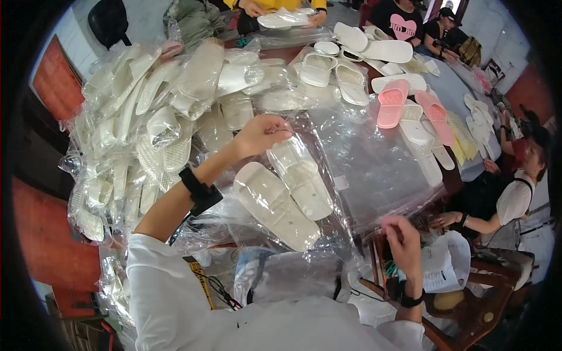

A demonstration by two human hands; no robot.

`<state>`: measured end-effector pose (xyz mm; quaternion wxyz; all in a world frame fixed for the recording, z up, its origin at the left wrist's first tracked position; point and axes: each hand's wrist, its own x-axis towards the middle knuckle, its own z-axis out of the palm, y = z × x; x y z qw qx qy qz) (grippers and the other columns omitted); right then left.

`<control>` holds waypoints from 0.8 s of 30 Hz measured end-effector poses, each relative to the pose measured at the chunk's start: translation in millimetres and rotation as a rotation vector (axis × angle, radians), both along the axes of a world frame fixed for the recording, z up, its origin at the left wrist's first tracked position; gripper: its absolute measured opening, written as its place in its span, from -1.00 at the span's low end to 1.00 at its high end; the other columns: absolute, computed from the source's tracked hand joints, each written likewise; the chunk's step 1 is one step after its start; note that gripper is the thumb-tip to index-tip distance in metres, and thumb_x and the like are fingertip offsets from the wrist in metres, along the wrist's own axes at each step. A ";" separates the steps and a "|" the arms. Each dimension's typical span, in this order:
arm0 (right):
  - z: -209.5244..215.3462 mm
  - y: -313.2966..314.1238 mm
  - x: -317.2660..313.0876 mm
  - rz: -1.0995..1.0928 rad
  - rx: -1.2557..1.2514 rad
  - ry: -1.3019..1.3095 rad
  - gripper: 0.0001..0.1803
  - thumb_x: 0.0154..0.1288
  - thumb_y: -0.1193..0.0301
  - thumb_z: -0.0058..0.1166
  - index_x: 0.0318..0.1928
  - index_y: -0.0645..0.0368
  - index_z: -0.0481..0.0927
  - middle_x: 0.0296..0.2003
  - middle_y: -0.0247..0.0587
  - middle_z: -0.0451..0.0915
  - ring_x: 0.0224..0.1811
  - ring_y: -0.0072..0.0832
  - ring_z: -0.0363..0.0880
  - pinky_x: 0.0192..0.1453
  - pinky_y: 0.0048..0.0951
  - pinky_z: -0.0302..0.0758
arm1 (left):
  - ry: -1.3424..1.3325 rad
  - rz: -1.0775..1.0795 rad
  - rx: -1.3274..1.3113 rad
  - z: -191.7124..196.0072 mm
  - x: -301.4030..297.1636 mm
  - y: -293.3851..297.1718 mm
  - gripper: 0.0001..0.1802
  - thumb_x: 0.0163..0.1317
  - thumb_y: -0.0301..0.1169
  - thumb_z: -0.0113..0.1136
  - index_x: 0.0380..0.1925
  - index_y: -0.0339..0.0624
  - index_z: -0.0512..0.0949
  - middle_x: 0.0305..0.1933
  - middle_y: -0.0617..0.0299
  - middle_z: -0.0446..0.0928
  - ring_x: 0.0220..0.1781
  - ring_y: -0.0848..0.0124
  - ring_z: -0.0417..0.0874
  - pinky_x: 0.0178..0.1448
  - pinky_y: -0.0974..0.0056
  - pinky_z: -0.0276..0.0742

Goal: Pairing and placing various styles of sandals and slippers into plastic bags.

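Observation:
A pair of white slippers point(278, 202) lies in a clear plastic bag point(325, 158) on the table in front of me, soles flat and toes slanting apart from the table's edge. My left hand point(263, 136) is closed at the far end of this pair, its fingertips pinching the bag's film. Off to the right of the bag, above the table's near edge, my right hand point(404, 243) is raised with curled fingers. Whether anything thin is between those fingers is hidden. Flat clear bags point(383, 169) are stacked just right of the pair.
Bagged white slippers point(167, 117) form a big heap on the left. Pink slippers point(393, 104) and loose white ones point(418, 131) lie at the right. Across the table a person's hands hold a white slipper point(285, 19). A co-worker point(503, 199) sits at right, near a wooden chair point(497, 292).

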<state>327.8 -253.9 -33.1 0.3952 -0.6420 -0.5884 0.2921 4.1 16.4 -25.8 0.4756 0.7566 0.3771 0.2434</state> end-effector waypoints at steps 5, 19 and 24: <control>-9.1 56.7 -24.6 0.034 0.099 0.162 -0.78 0.39 0.40 0.09 -0.04 0.24 0.55 -0.25 -0.29 0.60 -0.23 -0.62 0.53 -0.24 -0.55 0.48 | 0.083 -0.083 0.214 7.2 31.5 -25.1 -0.69 0.13 -0.20 0.32 -0.22 -0.17 0.64 -0.35 0.13 0.64 -0.32 0.37 0.62 -0.20 0.29 0.52; -47.4 131.9 -23.6 0.060 0.006 0.517 -0.85 0.42 0.39 0.06 -0.20 0.23 0.51 -0.45 -0.46 0.50 -0.42 -0.75 0.43 -0.35 -0.64 0.40 | 0.423 0.035 0.556 38.7 -28.3 -32.8 -0.42 0.23 0.04 0.18 -0.02 -0.26 0.56 -0.20 -0.05 0.65 -0.10 0.01 0.65 -0.01 0.09 0.53; -39.8 138.1 -20.8 0.006 -0.102 0.483 -0.76 0.43 0.28 0.06 -0.12 0.21 0.56 -0.38 -0.49 0.55 -0.39 -0.76 0.40 -0.38 -0.67 0.32 | 0.361 -0.013 0.030 35.4 -51.5 -30.0 -0.65 0.29 -0.20 0.23 -0.15 -0.29 0.60 -0.37 0.24 0.63 -0.38 0.49 0.60 -0.29 0.38 0.51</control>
